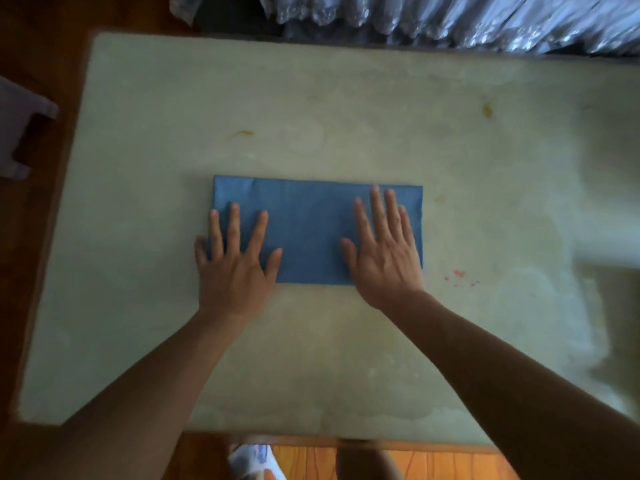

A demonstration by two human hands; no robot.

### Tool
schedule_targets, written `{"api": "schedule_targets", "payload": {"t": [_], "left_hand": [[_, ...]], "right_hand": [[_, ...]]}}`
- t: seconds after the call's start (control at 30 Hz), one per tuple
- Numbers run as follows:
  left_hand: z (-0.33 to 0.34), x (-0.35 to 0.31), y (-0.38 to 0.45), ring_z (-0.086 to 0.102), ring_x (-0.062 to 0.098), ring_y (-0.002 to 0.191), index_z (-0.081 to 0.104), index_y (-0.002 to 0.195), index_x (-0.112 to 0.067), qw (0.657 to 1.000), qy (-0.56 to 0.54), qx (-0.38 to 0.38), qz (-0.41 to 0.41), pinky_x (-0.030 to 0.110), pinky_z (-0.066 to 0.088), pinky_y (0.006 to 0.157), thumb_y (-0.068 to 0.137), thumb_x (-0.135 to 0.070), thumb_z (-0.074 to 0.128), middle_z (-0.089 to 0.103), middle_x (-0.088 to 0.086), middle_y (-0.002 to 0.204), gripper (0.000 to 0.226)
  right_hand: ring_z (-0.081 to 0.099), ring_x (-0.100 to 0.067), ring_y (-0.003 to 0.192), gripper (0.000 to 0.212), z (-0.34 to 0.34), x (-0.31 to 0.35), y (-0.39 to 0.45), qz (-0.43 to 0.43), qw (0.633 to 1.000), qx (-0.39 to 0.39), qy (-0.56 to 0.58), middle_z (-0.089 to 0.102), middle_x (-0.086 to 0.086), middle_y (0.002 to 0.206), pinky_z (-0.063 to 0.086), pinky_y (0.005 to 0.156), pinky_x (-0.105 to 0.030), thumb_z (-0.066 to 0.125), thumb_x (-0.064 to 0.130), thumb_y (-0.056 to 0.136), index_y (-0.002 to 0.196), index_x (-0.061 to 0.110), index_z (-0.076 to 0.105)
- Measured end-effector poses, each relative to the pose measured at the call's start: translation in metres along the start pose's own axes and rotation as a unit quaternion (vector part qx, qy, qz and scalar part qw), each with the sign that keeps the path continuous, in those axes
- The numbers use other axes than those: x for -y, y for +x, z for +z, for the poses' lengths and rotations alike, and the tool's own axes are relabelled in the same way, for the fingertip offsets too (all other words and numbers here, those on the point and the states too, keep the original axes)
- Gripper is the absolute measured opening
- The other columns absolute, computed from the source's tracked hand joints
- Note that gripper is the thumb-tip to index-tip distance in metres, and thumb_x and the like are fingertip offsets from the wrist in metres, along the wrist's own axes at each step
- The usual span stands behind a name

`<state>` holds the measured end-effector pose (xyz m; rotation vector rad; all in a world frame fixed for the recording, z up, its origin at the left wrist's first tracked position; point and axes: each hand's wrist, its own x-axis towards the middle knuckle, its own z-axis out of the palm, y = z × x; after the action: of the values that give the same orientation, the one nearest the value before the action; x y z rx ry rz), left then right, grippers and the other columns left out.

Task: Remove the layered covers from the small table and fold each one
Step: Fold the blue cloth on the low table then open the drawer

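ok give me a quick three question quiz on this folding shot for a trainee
1. True or false: both hands lie flat on the blue folded cover.
2. Which hand covers the cloth's left end? A) left hand B) right hand
3. Fill in: the cover lies on the pale ____, which shows a few stains.

Key: 1 true; 2 A; 3 table top.

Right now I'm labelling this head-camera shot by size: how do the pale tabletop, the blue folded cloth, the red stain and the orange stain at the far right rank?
1. Pale tabletop
2. Blue folded cloth
3. Red stain and orange stain: both tiny, too alike to rank.
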<state>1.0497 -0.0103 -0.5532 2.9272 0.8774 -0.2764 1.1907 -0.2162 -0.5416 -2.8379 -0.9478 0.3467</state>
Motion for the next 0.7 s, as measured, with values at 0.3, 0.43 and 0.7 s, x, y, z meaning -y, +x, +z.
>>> {"api": "schedule_targets", "payload": {"t": [0.3, 0.43, 0.7], "left_hand": [[-0.032, 0.019, 0.002, -0.016, 0.032, 0.155, 0.006, 0.161, -0.04, 0.993, -0.052, 0.108, -0.014, 0.055, -0.006, 0.124, 0.099, -0.067, 0.027, -0.013, 0.005, 0.17, 0.071], [-0.029, 0.039, -0.108, 0.015, 0.043, 0.152, 0.034, 0.157, -0.027, 0.988, -0.157, 0.006, 0.011, 0.053, 0.016, 0.123, 0.099, -0.038, 0.05, 0.02, 0.02, 0.166, 0.062], [0.013, 0.104, -0.393, 0.053, 0.026, 0.125, 0.063, 0.132, -0.02, 0.97, -0.221, 0.099, 0.015, 0.039, 0.044, 0.105, 0.092, -0.02, 0.057, 0.061, 0.002, 0.13, 0.041]], "right_hand": [[-0.008, -0.028, 0.155, 0.068, 0.005, -0.002, -0.011, 0.027, 0.999, 0.018, -0.036, -0.002, -0.007, 0.169, -0.003, 0.126, -0.043, 0.023, 0.056, 0.104, 0.161, 0.021, 0.012], [0.025, -0.041, 0.146, 0.056, -0.013, 0.022, -0.086, 0.065, 0.994, -0.078, 0.04, 0.029, -0.021, 0.159, 0.022, 0.118, -0.049, 0.047, 0.032, 0.101, 0.152, 0.01, 0.036], [0.021, -0.04, 0.148, 0.071, 0.036, 0.067, -0.356, 0.1, 0.991, 0.08, 0.044, 0.022, -0.018, 0.162, 0.026, 0.118, -0.05, 0.062, 0.017, 0.09, 0.154, 0.016, 0.031]]}}
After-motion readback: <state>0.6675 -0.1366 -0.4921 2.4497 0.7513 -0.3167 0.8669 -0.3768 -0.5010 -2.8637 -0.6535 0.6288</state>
